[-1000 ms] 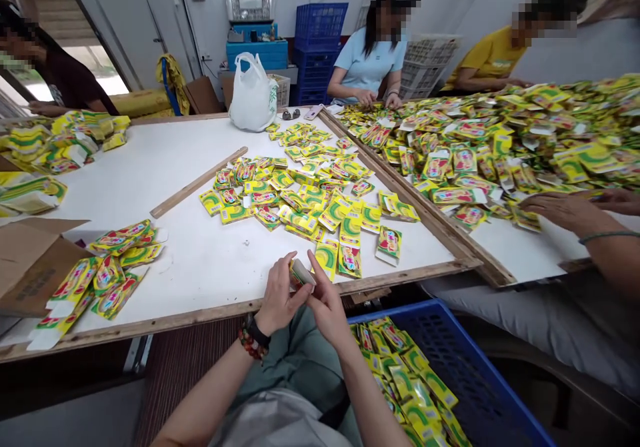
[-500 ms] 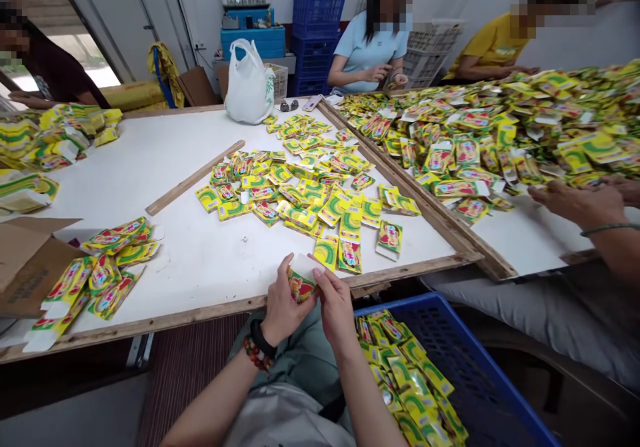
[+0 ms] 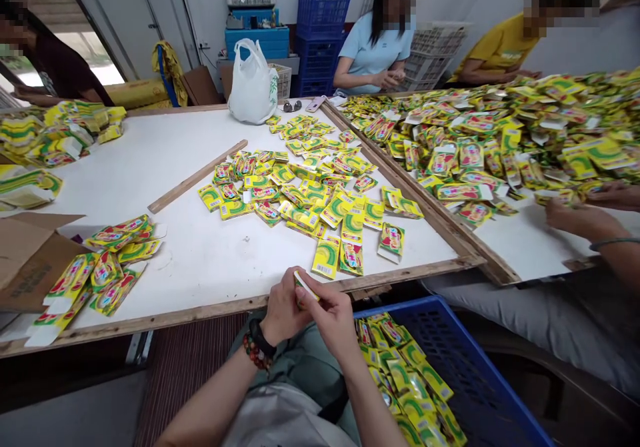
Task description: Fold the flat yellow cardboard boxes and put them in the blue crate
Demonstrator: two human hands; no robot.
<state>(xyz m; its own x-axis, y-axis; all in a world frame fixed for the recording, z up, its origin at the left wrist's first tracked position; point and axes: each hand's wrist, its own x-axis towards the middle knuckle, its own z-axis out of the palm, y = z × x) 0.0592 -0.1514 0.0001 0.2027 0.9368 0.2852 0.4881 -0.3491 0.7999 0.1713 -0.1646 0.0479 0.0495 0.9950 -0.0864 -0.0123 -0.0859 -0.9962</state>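
Between my two hands, just over the table's near edge, is a small printed carton [image 3: 306,286], mostly covered by my fingers. My left hand [image 3: 285,307] wraps round its body from the left. At its upper end, the fingers of my right hand [image 3: 331,310] press on the narrow white-edged end. Beyond my hands lies a loose spread of yellow and green cartons [image 3: 300,187] on the white table [image 3: 200,254]. To my right, below table height, a blue plastic crate [image 3: 480,360] holds many similar cartons.
A wooden strip [image 3: 197,177] lies on the table, and a wooden divider [image 3: 400,184] borders a large carton heap [image 3: 500,134]. Flat cartons [image 3: 107,267] sit beside a cardboard box [image 3: 30,267] at left. A white plastic bag [image 3: 253,87] stands behind. Co-workers sit around; one's hands [image 3: 575,217] are at right.
The carton's white end flap, standing up before, is now folded down under my fingers. My right hand has closed in over the carton's top. The co-worker's hands at right have shifted and hold cartons.
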